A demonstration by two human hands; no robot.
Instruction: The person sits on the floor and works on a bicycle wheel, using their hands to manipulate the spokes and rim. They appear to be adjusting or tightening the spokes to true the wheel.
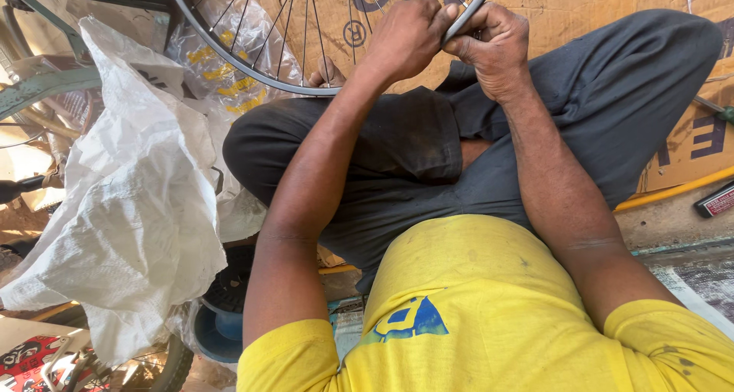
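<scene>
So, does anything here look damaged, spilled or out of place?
Nothing stands out. Both hands, left hand and right hand, grip the rim of the spoked wheel, which looks round and unbent. The white sack lies crumpled beside the legs; nothing is spilled.

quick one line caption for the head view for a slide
Seated cross-legged, a person grips a spoked bicycle wheel rim with the left hand and right hand, beside a white woven sack.

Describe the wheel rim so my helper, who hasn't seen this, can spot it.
Start at the cardboard behind the seated person's knees. In front of it, at the top, both hands grip a curved silver rim. Thin spokes fanning from it set it apart from the white sack beside it.
</scene>
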